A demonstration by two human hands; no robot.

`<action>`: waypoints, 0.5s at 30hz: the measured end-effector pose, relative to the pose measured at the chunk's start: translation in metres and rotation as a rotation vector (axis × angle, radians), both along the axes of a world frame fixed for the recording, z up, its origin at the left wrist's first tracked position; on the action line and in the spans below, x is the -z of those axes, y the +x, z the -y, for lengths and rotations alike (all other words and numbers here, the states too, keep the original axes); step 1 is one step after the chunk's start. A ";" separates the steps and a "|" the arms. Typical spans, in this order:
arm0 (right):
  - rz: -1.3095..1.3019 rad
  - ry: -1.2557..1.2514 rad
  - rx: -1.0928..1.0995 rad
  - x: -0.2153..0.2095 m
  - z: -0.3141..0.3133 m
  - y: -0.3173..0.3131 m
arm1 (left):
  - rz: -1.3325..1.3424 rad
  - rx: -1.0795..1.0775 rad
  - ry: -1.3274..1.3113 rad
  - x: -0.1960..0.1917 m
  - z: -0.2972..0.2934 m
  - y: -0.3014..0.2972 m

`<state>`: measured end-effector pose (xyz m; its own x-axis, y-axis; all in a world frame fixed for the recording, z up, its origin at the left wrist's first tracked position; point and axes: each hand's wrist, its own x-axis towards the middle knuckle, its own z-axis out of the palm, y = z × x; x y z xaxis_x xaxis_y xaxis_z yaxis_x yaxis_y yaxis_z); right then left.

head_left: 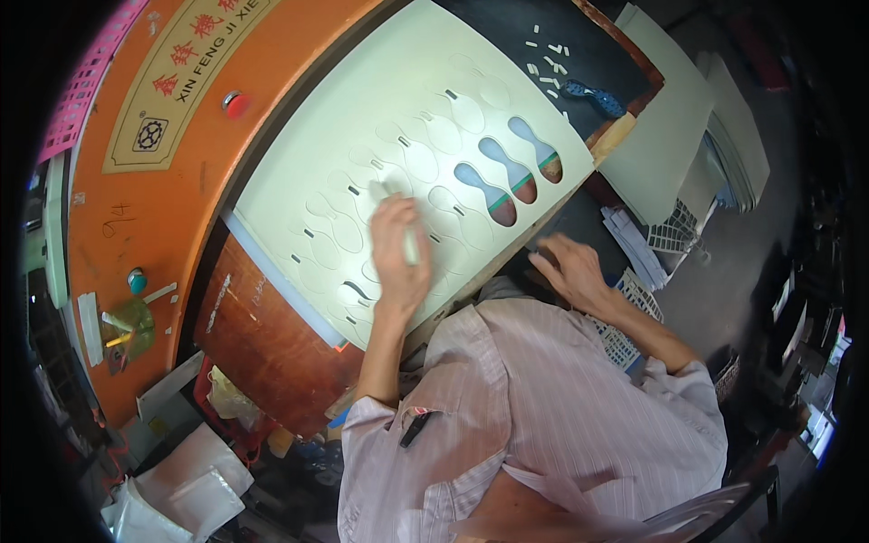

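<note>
A large pale sheet (308, 136) lies in front of me, cut with rows of insole-shaped outlines and small dark slots. Near its right edge, several insole-shaped holes (495, 192) let the blue and brown surface beneath show through. My left hand (398, 249) is over the middle of the sheet, blurred by motion, its fingers closed around a pale insole (412, 244) that is partly hidden by them. Just off the sheet's near right edge hovers my right hand (577, 271), with its fingers stretched out and the thumb apart, nothing visible in it.
An orange machine beam (195, 172) with a red button (236, 105) runs along the left. Beyond the sheet, a dark surface (507, 36) holds small pale scraps and a blue sole-shaped piece (593, 98). Pale sheets (661, 118) are stacked right, above plastic baskets (625, 339).
</note>
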<state>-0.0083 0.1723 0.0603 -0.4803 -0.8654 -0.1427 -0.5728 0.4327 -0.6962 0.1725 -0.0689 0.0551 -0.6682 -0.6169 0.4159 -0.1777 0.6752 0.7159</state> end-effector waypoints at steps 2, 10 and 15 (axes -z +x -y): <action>0.123 -0.152 0.068 0.005 0.030 -0.001 | 0.082 0.138 -0.021 0.016 -0.017 -0.020; 1.281 0.256 0.087 0.046 0.097 -0.044 | 0.222 0.259 0.074 0.032 -0.038 -0.038; 1.450 0.184 0.162 0.043 0.099 -0.044 | 0.249 0.259 0.041 0.028 -0.046 -0.037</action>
<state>-0.0519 0.0731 0.0174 0.0877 -0.7340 -0.6735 0.6259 0.5666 -0.5360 0.1354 -0.0234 0.0269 -0.8823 -0.4266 0.1988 -0.1770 0.6922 0.6997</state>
